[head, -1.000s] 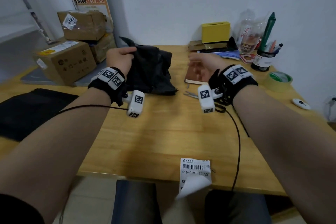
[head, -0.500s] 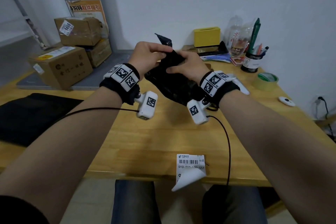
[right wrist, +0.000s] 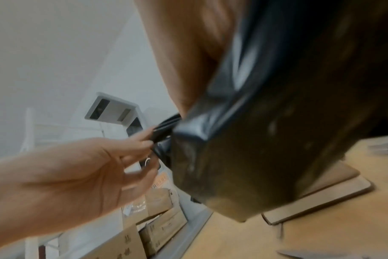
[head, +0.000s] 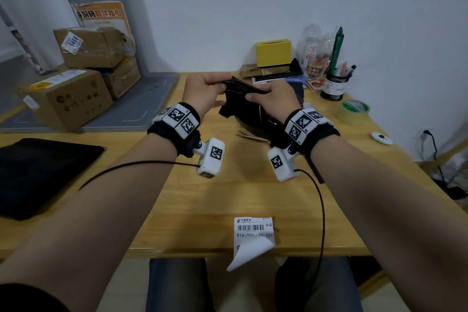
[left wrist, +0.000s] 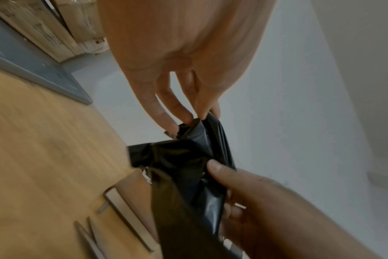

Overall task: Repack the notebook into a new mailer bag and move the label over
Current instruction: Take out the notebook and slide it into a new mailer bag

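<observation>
Wooden table [head: 228,200] against white wall [head: 253,7], both hands' grip pinching black mailer bag [head: 243,106], label [head: 254,232] at edge

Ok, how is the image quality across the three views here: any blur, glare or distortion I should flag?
Head view: evenly lit and sharp, wide-angle bending at the edges, the label readable. Left wrist view: the hands are fairly clear, the table is smeared, faint sheen on the black bag. Right wrist view: the bag fills the frame, strongly blurred, with glare streaks; the notebook is soft.
</observation>
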`<state>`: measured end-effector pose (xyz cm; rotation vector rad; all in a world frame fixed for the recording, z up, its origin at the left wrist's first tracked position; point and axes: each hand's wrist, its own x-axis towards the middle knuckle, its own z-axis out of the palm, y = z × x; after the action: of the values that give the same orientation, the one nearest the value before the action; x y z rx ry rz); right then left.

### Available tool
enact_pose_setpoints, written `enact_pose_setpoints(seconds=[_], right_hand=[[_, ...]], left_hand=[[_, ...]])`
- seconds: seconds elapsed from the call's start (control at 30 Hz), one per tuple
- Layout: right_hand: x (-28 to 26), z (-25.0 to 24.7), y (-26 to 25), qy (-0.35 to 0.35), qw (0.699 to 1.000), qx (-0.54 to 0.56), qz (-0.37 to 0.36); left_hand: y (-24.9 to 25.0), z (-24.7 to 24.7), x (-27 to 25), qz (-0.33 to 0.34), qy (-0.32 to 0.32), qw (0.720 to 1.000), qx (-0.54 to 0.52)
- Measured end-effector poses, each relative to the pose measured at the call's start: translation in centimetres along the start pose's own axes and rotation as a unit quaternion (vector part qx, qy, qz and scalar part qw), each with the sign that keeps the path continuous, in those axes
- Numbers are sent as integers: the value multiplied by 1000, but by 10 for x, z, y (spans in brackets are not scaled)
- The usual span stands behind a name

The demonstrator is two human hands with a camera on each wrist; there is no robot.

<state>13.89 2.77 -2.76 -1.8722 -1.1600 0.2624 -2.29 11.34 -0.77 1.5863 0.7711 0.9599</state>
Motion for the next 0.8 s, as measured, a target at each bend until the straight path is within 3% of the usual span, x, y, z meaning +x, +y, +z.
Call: enact_pose_setpoints(seconds=[0.27,0.47,0.67,0.8], right_hand=[[-3,-43,20,64,991,100,61],[-3,-87,60,107,987,17,123],[-21,-105,95,-31,975,5,222],[-26,-110,112,8,977,21,213]], left_hand=[[-15,60,0,-64,-35,997,7],[-16,107,-6,-139,-162,976,32],[-20,143,-7,-160,-170,970,73],[-27,145,1,-209,-172,959,81]])
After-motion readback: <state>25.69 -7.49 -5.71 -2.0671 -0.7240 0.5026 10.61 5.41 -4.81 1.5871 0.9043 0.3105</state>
